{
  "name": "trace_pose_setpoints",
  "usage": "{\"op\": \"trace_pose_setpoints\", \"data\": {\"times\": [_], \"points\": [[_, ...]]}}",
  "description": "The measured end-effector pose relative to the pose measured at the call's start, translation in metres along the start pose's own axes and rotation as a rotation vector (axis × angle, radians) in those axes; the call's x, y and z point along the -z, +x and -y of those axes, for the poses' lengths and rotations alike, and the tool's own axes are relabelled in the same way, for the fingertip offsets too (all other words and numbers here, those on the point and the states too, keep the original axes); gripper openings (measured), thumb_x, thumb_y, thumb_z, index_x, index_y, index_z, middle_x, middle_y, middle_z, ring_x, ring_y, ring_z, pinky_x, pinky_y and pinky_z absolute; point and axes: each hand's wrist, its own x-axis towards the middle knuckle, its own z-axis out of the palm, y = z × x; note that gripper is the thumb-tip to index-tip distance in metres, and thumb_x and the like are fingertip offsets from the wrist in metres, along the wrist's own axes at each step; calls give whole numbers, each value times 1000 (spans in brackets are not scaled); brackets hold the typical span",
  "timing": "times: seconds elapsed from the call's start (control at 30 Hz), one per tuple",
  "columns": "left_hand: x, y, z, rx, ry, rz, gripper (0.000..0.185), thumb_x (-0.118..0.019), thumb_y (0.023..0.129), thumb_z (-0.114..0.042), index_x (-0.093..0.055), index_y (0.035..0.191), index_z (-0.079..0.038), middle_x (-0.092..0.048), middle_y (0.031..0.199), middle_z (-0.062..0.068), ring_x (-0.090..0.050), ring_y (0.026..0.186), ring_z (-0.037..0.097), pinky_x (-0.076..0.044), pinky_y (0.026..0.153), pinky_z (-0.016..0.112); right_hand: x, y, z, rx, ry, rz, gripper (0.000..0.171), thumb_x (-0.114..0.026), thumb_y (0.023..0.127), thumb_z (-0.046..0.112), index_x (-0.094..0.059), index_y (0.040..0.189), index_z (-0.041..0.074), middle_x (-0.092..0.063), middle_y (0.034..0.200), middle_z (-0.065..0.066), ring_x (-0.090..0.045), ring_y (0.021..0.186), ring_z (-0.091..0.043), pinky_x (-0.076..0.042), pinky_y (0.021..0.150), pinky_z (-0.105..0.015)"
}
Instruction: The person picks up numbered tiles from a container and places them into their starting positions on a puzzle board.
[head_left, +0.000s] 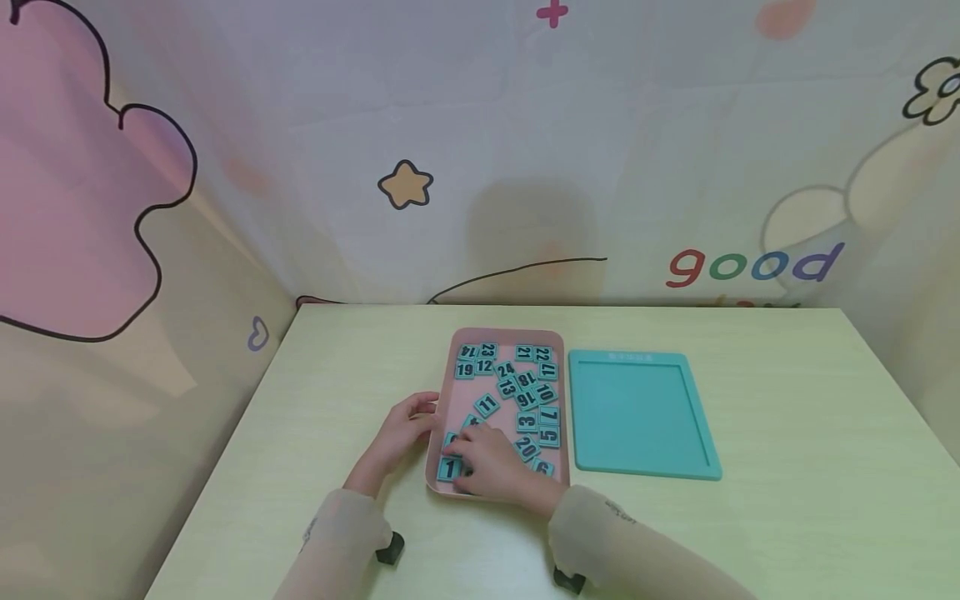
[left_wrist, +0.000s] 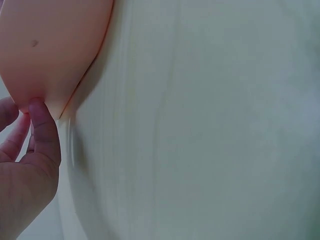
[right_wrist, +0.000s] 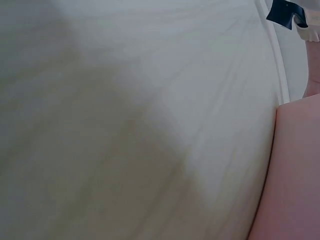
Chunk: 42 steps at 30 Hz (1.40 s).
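A shallow pink rectangular plastic tray (head_left: 507, 335) was seen near the middle of the pale wooden surface (head_left: 787, 400), its long axis running away from the person, and it was filled with loose teal square number tiles (head_left: 487, 405). The right hand (head_left: 491, 463) was laid inside the tray's near left corner, its fingers (head_left: 463, 460) bent down onto the teal tile marked 1 (head_left: 447, 469), which lay just under and to the left of the fingertips; whether the tile was pinched or only pressed could not be told. The left hand (head_left: 405, 429) was set against the tray's left rim, fingers relaxed, with the thumb (left_wrist: 44, 131) touching the pink edge in the left wrist view. Of the two, the right hand was the nearer to the tiles. An empty teal rectangular plastic board (head_left: 639, 412) lay just beside the tray on the right, parallel to it. The surface was enclosed behind and on both sides by cream cartoon-printed fabric walls (head_left: 480, 150).
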Motion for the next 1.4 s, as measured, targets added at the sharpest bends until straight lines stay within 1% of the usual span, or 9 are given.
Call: {"op": "trace_pose_setpoints", "data": {"times": [0.23, 0.27, 0.47, 0.53, 0.87, 1.03, 1.17, 1.3, 1.4], "points": [[0, -1, -1, 3, 11, -4, 36, -54, 84, -9, -50, 120, -7, -55, 106, 12, -52, 91, 18, -45, 84, 31, -2, 0, 2, -16, -17, 6, 37, -68, 71, 37, -62, 105, 24, -54, 93, 8, -42, 88, -10, -36, 82, -29], [0, -4, -5, 6, 13, 0, 36, -54, 85, -8, -50, 121, -6, -55, 106, 12, -52, 92, 19, -45, 85, 32, -2, 0, 2, -20, -19, 8, 36, -68, 71, 37, -62, 105, 23, -55, 93, 8, -43, 89, -10, -36, 83, -30], [0, -4, -5, 26, 31, 5, 38, -54, 86, -13, -48, 123, -9, -54, 110, 11, -51, 97, 20, -43, 90, 35, -1, 0, 4, -49, -33, 21, 38, -68, 71, 41, -62, 104, 22, -57, 96, 7, -44, 90, -11, -36, 84, -31], [0, -1, -1, 29, 33, 1, 37, -54, 85, -14, -49, 122, -11, -54, 110, 10, -50, 97, 20, -43, 90, 34, -1, 1, 5, -57, -33, 24, 38, -68, 71, 41, -63, 103, 21, -57, 96, 6, -44, 90, -12, -36, 83, -31], [-1, -1, -1, 6, 16, -7, 36, -54, 85, -11, -50, 120, -8, -53, 107, 11, -50, 96, 21, -45, 87, 32, 1, 4, 8, -107, -38, 54, 36, -69, 70, 37, -64, 101, 19, -57, 94, 6, -43, 88, -12, -36, 82, -32], [-1, 0, 0, -3, 9, -5, 35, -54, 85, -10, -50, 120, -7, -53, 107, 12, -50, 95, 20, -45, 86, 31, 3, 6, 4, -117, 27, 45, 35, -70, 68, 31, -65, 99, 17, -58, 88, 8, -44, 84, -11, -36, 80, -31], [-1, 1, 1, -15, 4, -4, 35, -54, 85, -8, -50, 120, -5, -53, 107, 13, -50, 94, 20, -45, 86, 31, 11, 8, 1, -96, 73, 10, 32, -68, 67, 27, -67, 97, 16, -57, 79, 9, -44, 77, -9, -36, 73, -27], [-1, 0, 0, -6, 15, -5, 36, -54, 85, -9, -50, 120, -7, -53, 108, 13, -50, 96, 21, -44, 88, 33, 31, 5, -2, -77, 118, -6, 29, -66, 72, 29, -66, 100, 18, -59, 89, 9, -46, 84, -8, -38, 79, -29], [-1, -1, -2, 13, 27, -8, 37, -54, 85, -10, -49, 121, -9, -53, 110, 12, -49, 99, 21, -43, 90, 34, 50, 2, -8, -88, 195, -17, 30, -65, 74, 28, -65, 103, 18, -59, 98, 7, -48, 92, -11, -39, 85, -32]]}}
